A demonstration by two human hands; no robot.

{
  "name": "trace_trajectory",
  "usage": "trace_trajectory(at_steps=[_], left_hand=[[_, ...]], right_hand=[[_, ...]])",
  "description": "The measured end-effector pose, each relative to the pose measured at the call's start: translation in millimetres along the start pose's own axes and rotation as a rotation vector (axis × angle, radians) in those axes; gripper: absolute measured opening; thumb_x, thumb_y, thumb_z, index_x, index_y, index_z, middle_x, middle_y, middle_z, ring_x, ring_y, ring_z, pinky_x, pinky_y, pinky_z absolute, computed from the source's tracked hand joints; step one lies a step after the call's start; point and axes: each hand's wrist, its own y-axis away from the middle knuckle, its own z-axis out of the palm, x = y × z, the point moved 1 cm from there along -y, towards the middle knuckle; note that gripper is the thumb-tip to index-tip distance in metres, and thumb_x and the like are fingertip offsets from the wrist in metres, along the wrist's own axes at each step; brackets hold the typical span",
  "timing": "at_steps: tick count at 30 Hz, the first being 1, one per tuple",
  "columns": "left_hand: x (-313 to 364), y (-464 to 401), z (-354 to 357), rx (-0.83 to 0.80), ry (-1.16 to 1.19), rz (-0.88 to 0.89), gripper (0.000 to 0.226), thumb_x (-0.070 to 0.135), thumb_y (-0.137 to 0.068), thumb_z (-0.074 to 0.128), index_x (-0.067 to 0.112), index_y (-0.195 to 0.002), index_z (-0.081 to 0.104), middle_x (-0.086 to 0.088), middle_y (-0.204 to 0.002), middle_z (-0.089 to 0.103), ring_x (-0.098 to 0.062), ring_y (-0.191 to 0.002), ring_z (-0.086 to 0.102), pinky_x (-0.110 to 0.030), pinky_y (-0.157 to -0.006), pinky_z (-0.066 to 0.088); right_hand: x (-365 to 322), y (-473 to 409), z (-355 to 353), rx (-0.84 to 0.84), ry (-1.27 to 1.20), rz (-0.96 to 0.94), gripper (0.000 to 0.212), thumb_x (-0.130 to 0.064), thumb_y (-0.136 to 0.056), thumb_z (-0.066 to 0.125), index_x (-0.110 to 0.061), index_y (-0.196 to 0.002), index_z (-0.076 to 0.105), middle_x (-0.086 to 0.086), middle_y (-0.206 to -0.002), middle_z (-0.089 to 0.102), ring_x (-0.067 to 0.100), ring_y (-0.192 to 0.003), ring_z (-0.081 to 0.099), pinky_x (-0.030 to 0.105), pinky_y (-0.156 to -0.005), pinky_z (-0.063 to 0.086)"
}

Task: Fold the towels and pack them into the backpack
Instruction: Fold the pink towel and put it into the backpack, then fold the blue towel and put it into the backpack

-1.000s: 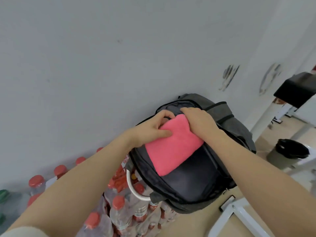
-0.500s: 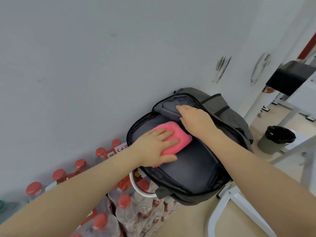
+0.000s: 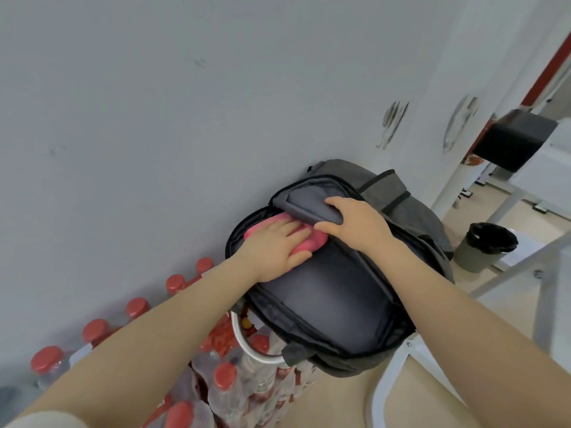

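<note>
A dark grey backpack [image 3: 333, 301] lies unzipped on a white frame against the wall, its main compartment gaping. A folded pink towel [image 3: 312, 240] sits deep in the compartment's upper left, mostly covered. My left hand [image 3: 275, 245] presses flat on the towel with straight fingers. My right hand [image 3: 352, 222] grips the edge of the grey inner flap [image 3: 306, 205] and holds it back from the opening, thumb under the edge.
Packs of red-capped water bottles [image 3: 225, 375] stand on the floor below and left of the backpack. A bin with a black liner [image 3: 485, 245] stands at the right, beside white table legs [image 3: 519, 267]. The grey wall [image 3: 185, 118] is right behind the bag.
The towel has gone from lying across the opening to deep inside the compartment. My left hand now lies flat on top of it; my right hand has taken hold of the inner flap.
</note>
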Motion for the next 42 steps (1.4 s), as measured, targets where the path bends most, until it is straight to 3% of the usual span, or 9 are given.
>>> trace_trajectory(at_steps=[8, 14, 19, 23, 28, 31, 35, 38, 42], left_hand=[[-13.2, 36.2, 16.5, -0.090, 0.002, 0.024, 0.093, 0.070, -0.061, -0.033, 0.035, -0.142, -0.004, -0.007, -0.157, -0.002, -0.032, -0.144, -0.003, -0.039, -0.119, 0.001], [-7.4, -15.2, 14.8, -0.139, -0.015, -0.047, 0.050, 0.040, -0.099, 0.021, 0.029, -0.147, 0.009, -0.009, -0.157, 0.002, -0.033, -0.144, 0.001, -0.041, -0.118, 0.002], [-9.9, -18.3, 10.8, -0.147, 0.070, -0.035, 0.058, 0.049, -0.095, 0.018, 0.022, -0.147, 0.018, -0.011, -0.156, 0.013, -0.031, -0.144, 0.009, -0.036, -0.116, 0.001], [-22.9, 24.2, -4.6, 0.199, 0.108, 0.111, 0.052, 0.037, -0.088, 0.032, 0.005, -0.117, 0.061, -0.017, -0.117, 0.064, -0.032, -0.108, 0.061, -0.041, -0.094, 0.046], [-30.1, 63.8, -15.3, 0.250, 0.175, -0.031, 0.052, 0.037, -0.085, 0.026, 0.010, -0.110, 0.062, -0.009, -0.104, 0.063, -0.029, -0.088, 0.062, -0.038, -0.068, 0.053], [-34.7, 80.5, -18.7, 0.263, 0.225, -0.150, 0.035, 0.028, -0.093, 0.037, 0.013, -0.117, 0.057, -0.007, -0.111, 0.058, -0.029, -0.093, 0.060, -0.039, -0.075, 0.050], [-37.3, 113.0, -26.7, 0.291, 0.249, -0.243, 0.032, 0.024, -0.092, 0.039, 0.014, -0.118, 0.057, -0.006, -0.113, 0.062, -0.030, -0.097, 0.059, -0.042, -0.080, 0.049], [-28.2, 155.6, -27.7, 0.325, 0.227, -0.332, 0.037, 0.026, -0.091, 0.034, 0.013, -0.117, 0.057, -0.007, -0.111, 0.065, -0.030, -0.098, 0.061, -0.041, -0.080, 0.049], [-8.2, 230.9, -16.0, 0.353, 0.175, -0.552, 0.054, 0.039, -0.077, 0.024, 0.013, -0.108, 0.059, -0.006, -0.102, 0.065, -0.029, -0.093, 0.061, -0.038, -0.072, 0.049]], right_hand=[[-11.8, 12.5, 10.8, 0.017, 0.201, -0.116, 0.055, -0.030, -0.096, 0.043, -0.024, -0.146, 0.021, -0.002, -0.152, 0.031, 0.021, -0.132, 0.041, 0.035, -0.099, 0.040], [-11.1, 10.2, -2.5, 0.117, 0.188, -0.083, 0.048, -0.022, -0.098, 0.038, -0.024, -0.145, 0.026, -0.003, -0.149, 0.036, 0.026, -0.121, 0.052, 0.038, -0.090, 0.047], [-15.1, 8.8, 4.1, 0.095, 0.217, -0.092, 0.052, -0.026, -0.096, 0.044, -0.020, -0.145, 0.027, 0.002, -0.150, 0.034, 0.022, -0.132, 0.041, 0.036, -0.101, 0.039], [-28.6, 14.8, 24.9, 0.053, 0.264, -0.115, 0.059, -0.038, -0.095, 0.043, -0.016, -0.146, 0.024, 0.007, -0.152, 0.029, 0.024, -0.137, 0.033, 0.039, -0.105, 0.031], [-43.5, 32.4, 60.4, -0.042, 0.298, -0.013, 0.081, -0.061, -0.083, 0.000, -0.016, -0.148, 0.011, 0.006, -0.157, 0.016, 0.025, -0.142, 0.021, 0.040, -0.112, 0.021], [-53.9, 32.9, 54.8, -0.016, 0.279, 0.076, 0.071, -0.057, -0.093, 0.020, -0.014, -0.148, 0.008, 0.009, -0.157, 0.009, 0.029, -0.144, 0.012, 0.043, -0.115, 0.012], [-103.2, 56.3, 33.0, 0.291, 0.100, -0.102, 0.060, -0.045, -0.092, 0.030, -0.008, -0.138, 0.039, 0.017, -0.138, 0.047, 0.035, -0.125, 0.046, 0.044, -0.101, 0.039], [-141.5, 83.8, 34.4, 0.146, -0.044, -0.243, 0.040, -0.041, -0.094, 0.039, -0.019, -0.127, 0.047, 0.003, -0.108, 0.067, 0.028, -0.096, 0.062, 0.037, -0.072, 0.047], [-169.3, 108.2, 52.8, -0.033, -0.012, -0.434, 0.036, -0.047, -0.094, 0.037, -0.022, -0.114, 0.053, 0.002, -0.101, 0.068, 0.028, -0.094, 0.062, 0.037, -0.073, 0.048]])
